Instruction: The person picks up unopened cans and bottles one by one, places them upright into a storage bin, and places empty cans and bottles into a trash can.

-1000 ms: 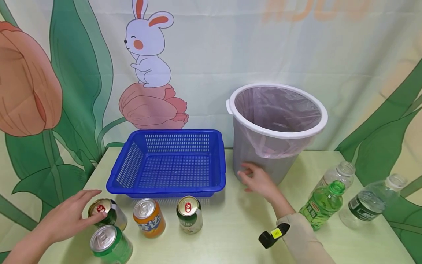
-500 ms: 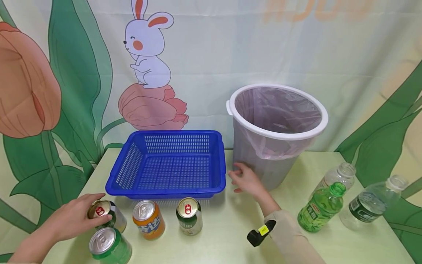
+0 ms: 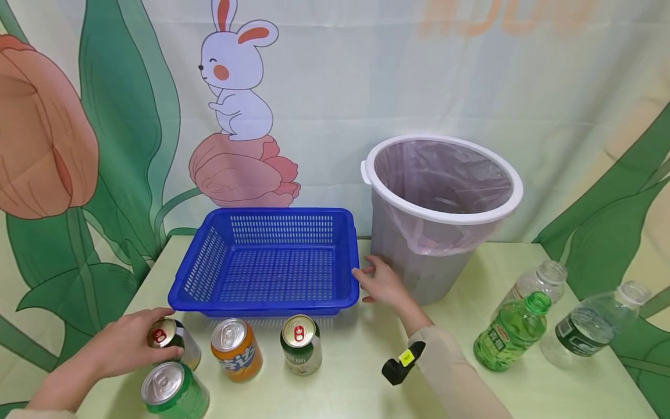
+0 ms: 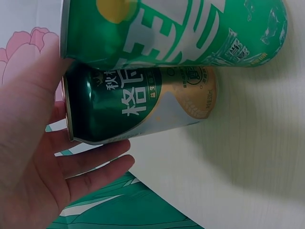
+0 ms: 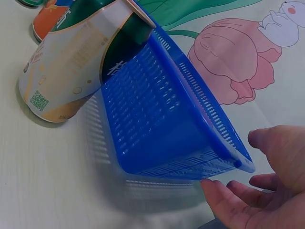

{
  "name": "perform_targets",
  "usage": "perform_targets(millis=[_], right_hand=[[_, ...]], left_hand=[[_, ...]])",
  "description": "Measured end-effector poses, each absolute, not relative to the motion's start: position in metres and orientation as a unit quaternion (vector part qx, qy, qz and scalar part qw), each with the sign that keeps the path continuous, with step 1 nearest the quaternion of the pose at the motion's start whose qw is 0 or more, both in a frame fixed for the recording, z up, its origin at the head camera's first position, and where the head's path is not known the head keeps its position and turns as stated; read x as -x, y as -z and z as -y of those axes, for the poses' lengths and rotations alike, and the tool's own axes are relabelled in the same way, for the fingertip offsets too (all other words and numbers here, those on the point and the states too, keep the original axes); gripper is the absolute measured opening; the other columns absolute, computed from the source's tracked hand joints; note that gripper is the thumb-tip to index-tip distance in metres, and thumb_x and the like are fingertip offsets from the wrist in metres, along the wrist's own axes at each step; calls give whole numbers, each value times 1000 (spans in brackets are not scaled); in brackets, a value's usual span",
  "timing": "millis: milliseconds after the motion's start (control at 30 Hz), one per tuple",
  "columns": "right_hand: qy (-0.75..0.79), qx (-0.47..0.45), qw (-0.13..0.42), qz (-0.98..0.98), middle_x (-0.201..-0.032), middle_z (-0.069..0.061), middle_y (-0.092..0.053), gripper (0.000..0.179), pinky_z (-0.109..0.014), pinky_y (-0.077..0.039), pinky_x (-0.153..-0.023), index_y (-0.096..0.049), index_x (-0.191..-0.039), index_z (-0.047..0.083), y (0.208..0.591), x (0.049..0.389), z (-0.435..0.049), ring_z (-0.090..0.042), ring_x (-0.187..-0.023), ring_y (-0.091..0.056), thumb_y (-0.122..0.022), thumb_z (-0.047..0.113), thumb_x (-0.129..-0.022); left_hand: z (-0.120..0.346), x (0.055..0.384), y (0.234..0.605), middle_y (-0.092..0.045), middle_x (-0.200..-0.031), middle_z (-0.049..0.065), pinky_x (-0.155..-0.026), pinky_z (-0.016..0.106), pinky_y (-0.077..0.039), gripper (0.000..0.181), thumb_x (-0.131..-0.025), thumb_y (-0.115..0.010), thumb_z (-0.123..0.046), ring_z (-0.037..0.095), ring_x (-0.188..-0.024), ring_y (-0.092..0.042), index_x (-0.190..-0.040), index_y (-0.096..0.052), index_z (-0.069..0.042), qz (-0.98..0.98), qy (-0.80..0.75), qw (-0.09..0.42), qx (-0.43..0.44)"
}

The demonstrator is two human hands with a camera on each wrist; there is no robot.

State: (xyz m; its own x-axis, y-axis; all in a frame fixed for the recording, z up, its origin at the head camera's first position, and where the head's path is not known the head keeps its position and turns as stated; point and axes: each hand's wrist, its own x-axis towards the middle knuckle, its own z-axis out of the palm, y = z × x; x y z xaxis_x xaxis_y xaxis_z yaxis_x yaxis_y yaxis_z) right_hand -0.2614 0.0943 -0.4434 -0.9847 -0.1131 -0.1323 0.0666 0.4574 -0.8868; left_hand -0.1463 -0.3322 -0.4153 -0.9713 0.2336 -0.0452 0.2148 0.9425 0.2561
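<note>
Bright-green metal can (image 3: 180,396) is standing nearest, 4 o'clock from left hand (image 3: 121,346). Gold-lidded dark-green cylindrical can (image 3: 188,342) is standing at 3 o'clock, between thumb and fingers. Left hand is cupping loosely, fingers spread and relaxed; contact unclear. Orange metal can (image 3: 238,355) and second gold-lidded dark-green can (image 3: 302,352) are standing farther out, 3 o'clock. Right hand (image 3: 383,284) is holding relaxed, parted fingers at the rim of blue perforated plastic basket (image 3: 264,306), 9 o'clock; touch unclear. Grey bag-lined round bin (image 3: 451,219) is standing behind, between 1 and 2 o'clock.
</note>
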Motion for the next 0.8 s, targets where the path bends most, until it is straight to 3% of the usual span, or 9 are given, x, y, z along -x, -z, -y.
perform_targets(millis=[333,567,800], right_hand=[[491,10,94,-866,-121,-21,-53,61,-32,-56,-54,-31,-140,1,445,268,-86,-30,-88,-64,-56,28,-91],[490,17,101,-865,-110,-19,-55,58,-31,-55,-52,-32,-139,-1,449,271,-83,-25,-79,-65,-55,25,-92],[523,9,114,-845,-105,-18,-55,54,-34,-57,-59,-36,-137,-1,451,272,-83,-24,-77,-64,-55,22,-92]], left_hand=[[332,151,419,-64,-95,1,-60,26,-46,72,-64,-77,-50,11,-79,-57,-116,-57,-4,-980,-131,50,-141],[332,154,419,-62,-89,-5,-58,22,-44,63,-64,-78,-45,5,-74,-52,-111,-60,-8,-977,-131,47,-163],[332,155,419,-59,-82,-9,-56,21,-42,56,-64,-80,-42,2,-69,-48,-106,-60,-11,-973,-139,55,-175]])
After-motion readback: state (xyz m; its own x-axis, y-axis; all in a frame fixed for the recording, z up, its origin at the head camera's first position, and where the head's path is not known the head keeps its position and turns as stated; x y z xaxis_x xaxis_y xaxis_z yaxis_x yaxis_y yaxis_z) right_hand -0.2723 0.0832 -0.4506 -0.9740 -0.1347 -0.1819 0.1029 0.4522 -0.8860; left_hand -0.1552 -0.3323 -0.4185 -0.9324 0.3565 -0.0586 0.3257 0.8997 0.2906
